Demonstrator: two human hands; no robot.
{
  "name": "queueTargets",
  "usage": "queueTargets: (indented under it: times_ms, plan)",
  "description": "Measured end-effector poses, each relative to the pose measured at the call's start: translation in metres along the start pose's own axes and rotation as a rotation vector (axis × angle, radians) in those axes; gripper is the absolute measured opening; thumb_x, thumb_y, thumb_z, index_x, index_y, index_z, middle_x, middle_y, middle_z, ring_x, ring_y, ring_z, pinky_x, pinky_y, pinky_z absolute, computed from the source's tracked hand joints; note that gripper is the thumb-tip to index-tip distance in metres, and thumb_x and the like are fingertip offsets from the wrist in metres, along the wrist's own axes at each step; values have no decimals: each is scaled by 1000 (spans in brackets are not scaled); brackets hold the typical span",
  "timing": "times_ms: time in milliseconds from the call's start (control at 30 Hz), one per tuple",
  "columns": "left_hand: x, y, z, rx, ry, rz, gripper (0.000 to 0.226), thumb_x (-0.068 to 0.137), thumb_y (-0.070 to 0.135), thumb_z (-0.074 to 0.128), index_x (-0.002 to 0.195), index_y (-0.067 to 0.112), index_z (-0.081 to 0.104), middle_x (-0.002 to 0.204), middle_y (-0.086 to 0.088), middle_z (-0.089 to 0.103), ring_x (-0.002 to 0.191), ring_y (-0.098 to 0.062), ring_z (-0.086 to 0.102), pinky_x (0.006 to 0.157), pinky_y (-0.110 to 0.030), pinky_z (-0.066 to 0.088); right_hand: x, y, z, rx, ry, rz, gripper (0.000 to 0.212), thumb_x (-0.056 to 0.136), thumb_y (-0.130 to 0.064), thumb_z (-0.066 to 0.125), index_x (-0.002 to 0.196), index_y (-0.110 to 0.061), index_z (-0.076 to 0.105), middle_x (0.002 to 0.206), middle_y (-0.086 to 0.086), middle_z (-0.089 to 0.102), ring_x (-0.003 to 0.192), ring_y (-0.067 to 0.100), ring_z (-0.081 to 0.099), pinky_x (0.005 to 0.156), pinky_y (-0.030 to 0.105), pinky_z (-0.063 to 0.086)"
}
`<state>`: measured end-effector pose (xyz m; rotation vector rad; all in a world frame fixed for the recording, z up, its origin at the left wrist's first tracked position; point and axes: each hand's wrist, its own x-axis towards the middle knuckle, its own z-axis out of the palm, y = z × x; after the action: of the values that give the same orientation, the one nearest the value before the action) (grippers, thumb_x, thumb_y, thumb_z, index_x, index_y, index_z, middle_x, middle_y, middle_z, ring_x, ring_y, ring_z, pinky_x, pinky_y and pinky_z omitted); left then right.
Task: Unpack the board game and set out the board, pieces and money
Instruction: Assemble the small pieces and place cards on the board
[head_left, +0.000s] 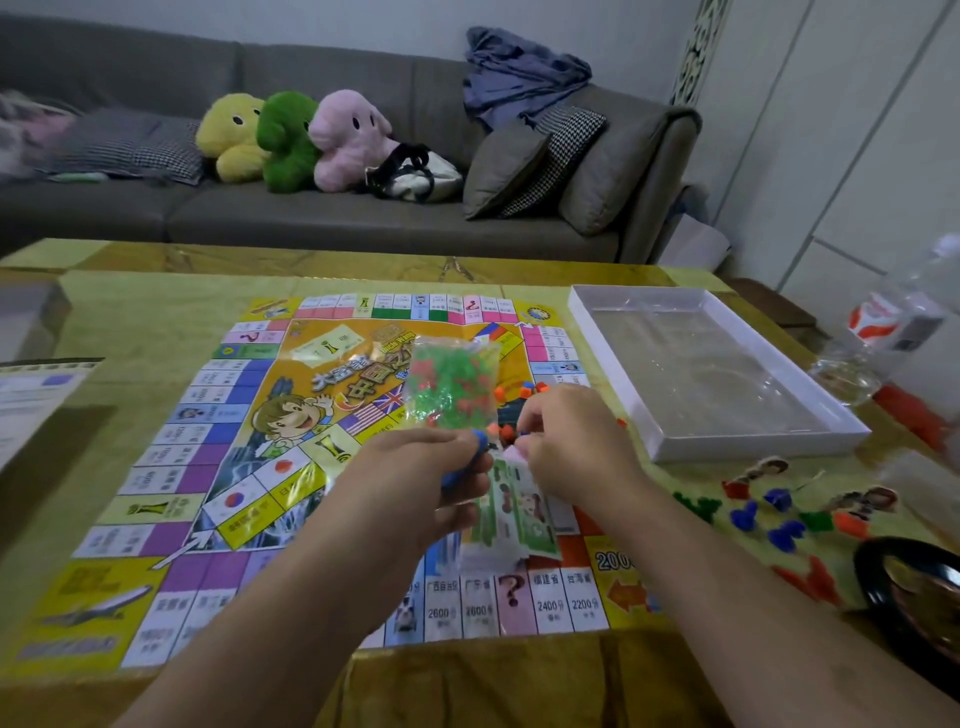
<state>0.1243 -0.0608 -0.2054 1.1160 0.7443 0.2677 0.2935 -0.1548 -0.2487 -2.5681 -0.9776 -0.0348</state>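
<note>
Both hands, left hand (447, 467) and right hand (566, 441), pinch a bag (452, 384) of pieces held just beyond them over the board (182, 467). Likely opening it; next, pull the plastic apart.

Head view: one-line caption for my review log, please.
Both hands pinch a clear bag of green and red pieces above the unfolded game board; pawns lie beside it.

A home living room: a long grey sofa (311, 208) carries three plush toys (291, 137), patterned cushions (566, 156), a handbag (415, 174) and rumpled blue clothing (519, 73), with a low surface (156, 312) in front and white panelled walls (831, 130) beside.
</note>
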Motion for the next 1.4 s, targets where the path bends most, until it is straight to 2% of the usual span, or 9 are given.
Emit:
queueTargets:
  times_ms: [167,333,600,700,833,1000,1200,1333,1400]
  plan:
    - [-2,-2,-3,28,-24,62,11,97,7,66,97,2,76,83,-12,75,72,-20,70,65,-33,56,-23,-8,-40,546,28,23,22,84,-9,84,80,-21,67,76,-1,73,67,14,72,59,32,57]
    - [-8,-1,0,1,-100,68,16,98,7,63,101,-3,75,75,-11,67,66,-21,62,60,-33,53,-58,-24,-64,766,-72,-66,17,86,-6,84,88,-14,69,76,6,74,64,22,74,55,37,61]
    - [-19,-5,1,136,-251,142,17,97,8,65,89,0,78,70,-12,59,62,-19,56,57,-33,48,-94,-26,-72,641,-29,-109,21,78,-23,92,86,-22,72,75,-2,74,68,18,72,61,38,63]
    - [-20,-4,-2,230,-291,165,18,98,9,66,86,4,78,72,-14,58,64,-21,55,59,-35,48,-97,-24,-72,558,2,-163,22,78,-27,93,83,-26,71,72,-5,71,66,13,68,58,31,59]
    - [-18,-4,-3,333,-322,143,18,100,13,63,93,1,74,73,-14,53,64,-22,51,60,-35,47,-98,-24,-72,514,24,-221,22,78,-24,93,81,-21,72,68,-6,69,63,12,65,55,25,55]
    - [-17,-5,-1,209,-384,43,18,102,6,56,86,-2,63,72,-11,46,54,-16,43,51,-30,42,-96,-24,-70,536,8,-235,20,78,-22,93,81,-21,73,68,-3,70,62,17,66,56,38,56]
    - [-22,-2,-2,266,-466,-2,25,104,4,51,79,3,55,73,-9,40,56,-15,34,52,-28,35,-96,-19,-70,577,-52,-247,15,78,-17,92,79,-20,77,69,-4,71,60,17,65,54,32,56]
    - [-20,-5,3,239,-440,-17,18,77,14,63,80,3,50,67,-9,34,52,-17,31,49,-27,31,-97,-17,-63,522,-29,-333,14,81,-14,90,80,-21,78,69,-10,70,65,14,67,55,26,55]
    - [-20,-5,1,271,-453,-7,22,77,18,66,84,3,52,71,-11,32,53,-17,31,50,-28,31,-96,-16,-61,534,-28,-334,13,83,-13,88,82,-20,78,69,-10,70,65,13,67,55,26,54]
